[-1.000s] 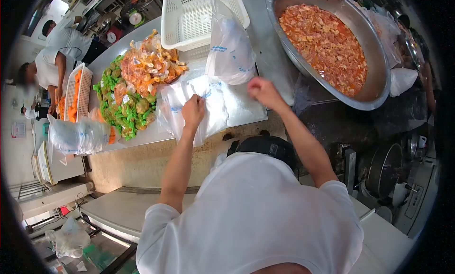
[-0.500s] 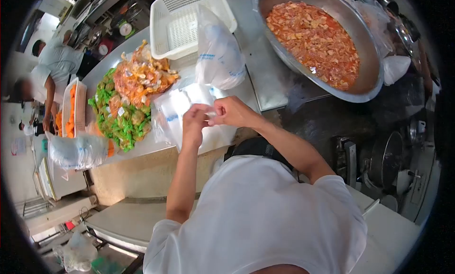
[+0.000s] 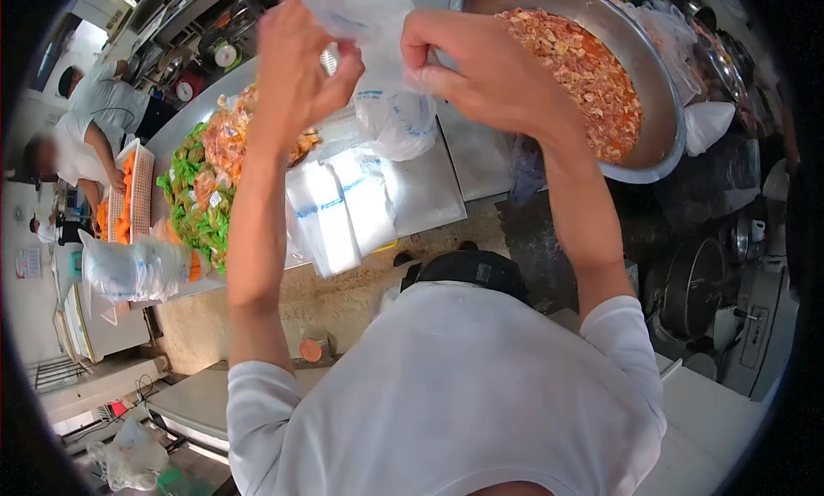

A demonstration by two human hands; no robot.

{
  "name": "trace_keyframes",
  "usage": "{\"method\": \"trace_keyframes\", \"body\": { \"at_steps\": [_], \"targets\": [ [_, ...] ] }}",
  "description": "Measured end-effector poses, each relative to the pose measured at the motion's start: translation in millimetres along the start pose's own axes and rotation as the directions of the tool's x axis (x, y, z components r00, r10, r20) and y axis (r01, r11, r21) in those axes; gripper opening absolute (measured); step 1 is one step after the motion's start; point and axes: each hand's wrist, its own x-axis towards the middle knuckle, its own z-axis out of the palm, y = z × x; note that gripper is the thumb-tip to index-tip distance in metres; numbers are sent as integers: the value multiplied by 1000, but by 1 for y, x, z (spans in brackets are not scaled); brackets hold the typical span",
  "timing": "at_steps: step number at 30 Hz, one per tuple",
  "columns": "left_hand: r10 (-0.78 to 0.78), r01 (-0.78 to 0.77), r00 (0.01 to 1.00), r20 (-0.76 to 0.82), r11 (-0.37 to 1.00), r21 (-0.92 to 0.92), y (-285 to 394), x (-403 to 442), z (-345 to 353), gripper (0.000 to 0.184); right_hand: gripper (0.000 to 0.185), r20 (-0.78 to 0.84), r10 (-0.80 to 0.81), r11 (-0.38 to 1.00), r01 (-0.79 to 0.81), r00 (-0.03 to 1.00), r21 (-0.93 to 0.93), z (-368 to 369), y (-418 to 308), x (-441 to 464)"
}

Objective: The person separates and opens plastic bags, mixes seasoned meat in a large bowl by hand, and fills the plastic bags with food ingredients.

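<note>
Raised in front of me, my left hand (image 3: 305, 71) and my right hand (image 3: 489, 71) pinch a thin clear plastic bag (image 3: 365, 11) between them, stretched near the top of the view. Below it on the metal table stands a filled clear bag (image 3: 396, 123) with blue print. A stack of flat plastic bags (image 3: 343, 204) lies near the table's front edge. To the left is a pile of green-tied bags (image 3: 193, 191) beside orange-filled bags (image 3: 227, 131), partly behind my left forearm.
A large metal basin (image 3: 665, 157) of cut meat in red sauce is at the upper right. A white basket (image 3: 144, 187) with orange items and a bundle of clear bags (image 3: 137, 269) are at left. Two people (image 3: 94, 144) stand beyond.
Both my hands have risen from the flat stack, where they met half a second ago, and moved apart toward the top of the view with a plastic bag stretched between them.
</note>
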Motion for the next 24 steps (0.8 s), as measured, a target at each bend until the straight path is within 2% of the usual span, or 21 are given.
{"method": "trace_keyframes", "body": {
  "at_steps": [1, 2, 4, 5, 7, 9, 10, 11, 12, 13, 15, 16, 19, 21, 22, 23, 24],
  "targets": [
    [18, -16, 993, 113, 1000, -24, -17, -2, 9, 14, 11, 38, 25, 994, -21, 999, -106, 18, 31, -2],
    [-107, 123, 985, 138, 986, -115, -43, -20, 29, 12, 12, 70, 53, 976, -37, 996, -213, 45, 64, -12],
    [-321, 359, 929, 184, 903, -235, -79, -82, 80, 11, 17, 103, 252, 964, -240, 962, -116, 102, 110, -44],
    [-411, 452, 890, 196, 851, -268, -86, -113, 101, 11, 17, 38, 227, 972, -224, 973, -76, 136, 125, -69],
    [-337, 324, 941, 32, 869, -374, -78, -167, 149, 18, 17, -87, 236, 970, -230, 968, 72, 176, 133, -100],
    [-504, 428, 854, -126, 820, -380, -46, -158, 145, 21, 20, -181, 309, 926, -252, 934, 280, 191, 135, -112],
    [-587, 487, 785, -200, 782, -388, -32, -164, 141, 23, 20, -248, 433, 855, -307, 867, 418, 193, 130, -116],
    [-702, 678, 711, -48, 702, -216, -23, -182, 135, 24, 20, -293, 555, 763, -337, 779, 551, 194, 125, -119],
    [-798, 800, 599, 65, 600, -13, -21, -197, 128, 26, 20, -326, 660, 667, -328, 676, 669, 191, 125, -116],
    [-881, 858, 452, 142, 472, 203, -21, -213, 124, 27, 19, -246, 705, 610, -393, 665, 688, 192, 127, -119],
    [-849, 756, 477, 228, 528, 386, -27, -279, 138, 28, 18, -64, 791, 467, -534, 608, 705, 205, 124, -145],
    [-818, 757, 558, 136, 570, 320, -23, -286, 136, 22, 18, 73, 748, 465, -599, 660, 652, 215, 119, -154],
    [-801, 811, 585, 128, 580, -72, -26, -293, 127, 16, 16, 398, 545, 521, -670, 738, 529, 241, 90, -158],
    [-802, 810, 582, 136, 556, -189, -17, -283, 122, 16, 22, 321, 495, 588, -583, 808, 560, 257, 67, -144],
    [-802, 806, 580, 144, 539, -244, -9, -275, 118, 15, 25, 238, 523, 649, -563, 819, 511, 256, 51, -131],
    [-801, 801, 581, 148, 529, -281, 1, -265, 114, 17, 29, 146, 523, 666, -510, 840, 545, 262, 41, -122],
    [-798, 793, 583, 152, 519, -320, 12, -252, 110, 18, 28, 283, 503, 623, -569, 817, 536, 265, 42, -116]
  ]
}}
